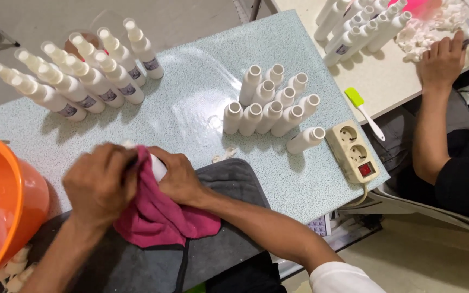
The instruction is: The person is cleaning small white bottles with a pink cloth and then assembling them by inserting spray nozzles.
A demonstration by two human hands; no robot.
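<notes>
White bottle (157, 167) sits right at the near edge of the speckled table (191, 103), almost swallowed by a magenta cloth (161, 214), and both hands are on it. From the head camera, looking down: the left hand (100, 184) is curled over the top of the bundle, fingers closed around the cloth and the bottle's upper end, while the right hand (180, 176) grips the cloth-wrapped body from the other side, the two hands pressed close together with only a strip of white plastic showing between them. The cloth spills down from the hands onto a dark grey towel (234, 184) spread over the table's front edge. To the left, an orange basin (12, 201) crowds the corner. Up the table, a group of capped white bottles (82, 76) stands in rows at the far left, and a tighter cluster of uncapped white bottles (272, 103) stands in the middle, one of them lying on its side just beside a cream power strip (352, 152) near the right edge. Beyond the gap, on a second table (386, 81), a spatula with a green blade (363, 111) lies close to more white bottles (354, 27), and another person's hand (441, 59) rests in a heap of small white pieces (424, 32).
</notes>
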